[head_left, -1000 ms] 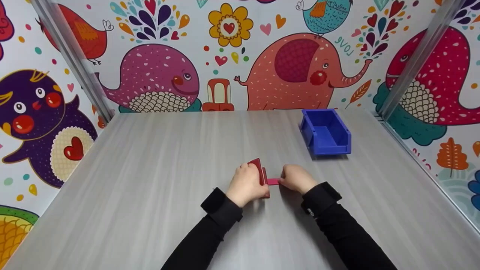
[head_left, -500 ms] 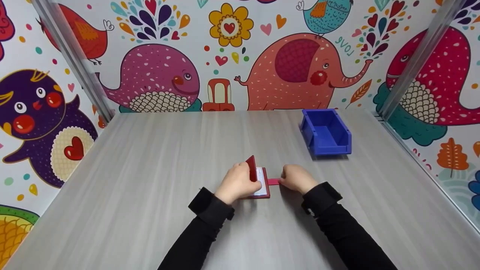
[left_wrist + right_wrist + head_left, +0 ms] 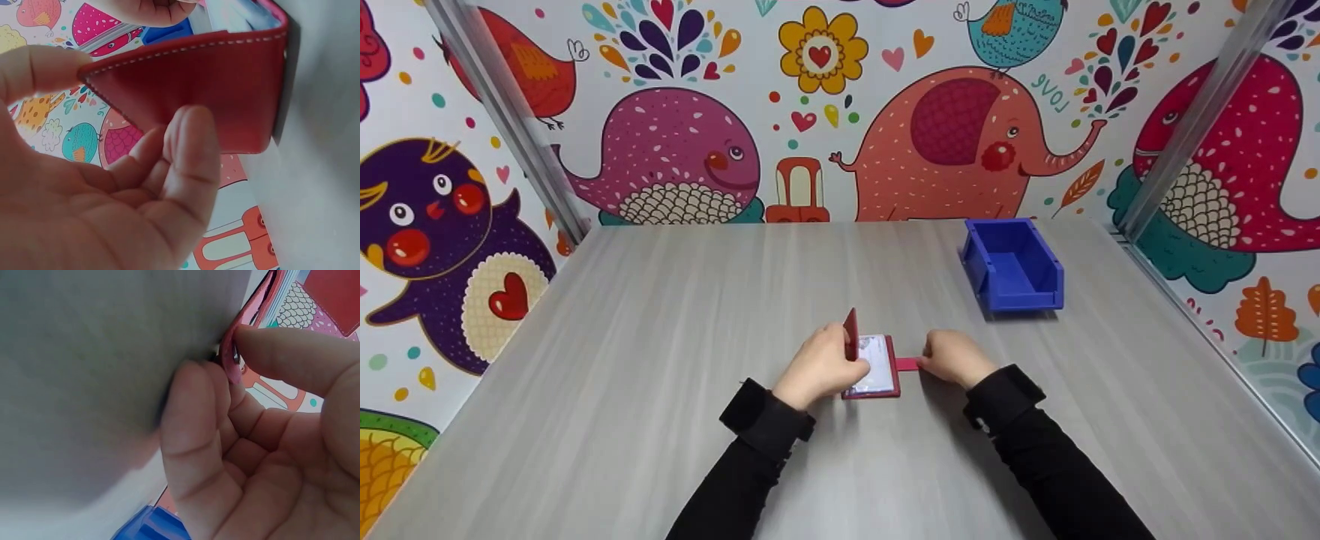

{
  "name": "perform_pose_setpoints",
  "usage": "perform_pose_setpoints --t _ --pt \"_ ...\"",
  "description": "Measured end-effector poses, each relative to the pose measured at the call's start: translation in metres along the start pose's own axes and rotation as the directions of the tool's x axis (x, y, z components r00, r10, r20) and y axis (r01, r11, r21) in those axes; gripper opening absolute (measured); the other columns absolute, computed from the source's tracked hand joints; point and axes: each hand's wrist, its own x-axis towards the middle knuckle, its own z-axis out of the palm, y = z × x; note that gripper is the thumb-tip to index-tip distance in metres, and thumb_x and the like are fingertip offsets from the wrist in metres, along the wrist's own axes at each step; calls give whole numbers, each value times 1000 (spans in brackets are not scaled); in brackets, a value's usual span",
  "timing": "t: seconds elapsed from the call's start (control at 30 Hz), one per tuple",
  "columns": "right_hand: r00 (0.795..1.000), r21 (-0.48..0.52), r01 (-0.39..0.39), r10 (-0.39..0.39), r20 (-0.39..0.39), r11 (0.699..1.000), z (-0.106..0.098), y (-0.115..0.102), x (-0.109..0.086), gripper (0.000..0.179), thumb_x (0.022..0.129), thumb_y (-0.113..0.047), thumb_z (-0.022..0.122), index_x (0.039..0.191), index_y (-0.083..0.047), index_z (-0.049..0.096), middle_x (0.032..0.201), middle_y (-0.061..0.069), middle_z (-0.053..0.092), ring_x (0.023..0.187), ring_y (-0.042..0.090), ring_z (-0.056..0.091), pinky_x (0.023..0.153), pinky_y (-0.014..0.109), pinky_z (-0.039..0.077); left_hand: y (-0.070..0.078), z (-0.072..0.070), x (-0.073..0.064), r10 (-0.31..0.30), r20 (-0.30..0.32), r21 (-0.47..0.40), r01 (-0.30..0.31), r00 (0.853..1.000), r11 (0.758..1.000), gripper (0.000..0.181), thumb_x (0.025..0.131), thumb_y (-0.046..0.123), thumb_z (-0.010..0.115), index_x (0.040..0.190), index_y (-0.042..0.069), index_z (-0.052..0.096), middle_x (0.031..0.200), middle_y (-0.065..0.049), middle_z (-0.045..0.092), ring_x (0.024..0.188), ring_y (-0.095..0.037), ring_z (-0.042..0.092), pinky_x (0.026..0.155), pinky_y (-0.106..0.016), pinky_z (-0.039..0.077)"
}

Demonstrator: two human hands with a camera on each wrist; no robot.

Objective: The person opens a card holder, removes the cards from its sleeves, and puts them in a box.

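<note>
A small red card holder (image 3: 893, 375) lies part open on the table, its front cover (image 3: 236, 95) raised nearly upright. Inside are whitish plastic card sleeves (image 3: 876, 366). My left hand (image 3: 819, 365) grips the raised cover by its edge; white stitching along that edge shows in the left wrist view. From the holder's right side runs a short pink-red strap (image 3: 907, 364). My right hand (image 3: 958, 357) pinches the end of this strap between thumb and fingers, low against the table. A small metal snap (image 3: 236, 354) shows on the strap in the right wrist view.
A blue plastic bin (image 3: 1014, 274) stands at the back right of the pale wood-grain table (image 3: 697, 315). Walls printed with cartoon animals (image 3: 945, 150) rise behind and on both sides, with metal posts (image 3: 510, 120) at the corners.
My left hand has moved left and swung the card holder's cover up and open, uncovering the sleeves inside. My right hand has stayed in place on the strap.
</note>
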Motion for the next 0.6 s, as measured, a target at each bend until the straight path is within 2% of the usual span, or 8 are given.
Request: perform_pose_setpoints --t 0.33,0.6 --pt "1000 -10 5 -5 -2 1000 0 -1 -1 19 85 -11 71 74 -1 60 69 7 58 65 23 53 65 40 48 -12 -9 -6 -66 -10 -18 65 998 998 19 76 12 60 91 1 54 86 -8 52 75 -23 49 70 -37 45" --pt "1000 -17 10 -10 4 1000 0 -1 -1 20 86 -12 71 74 -1 60 69 6 57 64 22 51 64 39 48 -24 -16 -10 -82 -19 -14 82 996 997 22 76 11 59 94 -2 57 87 -9 58 74 -23 50 71 -39 47"
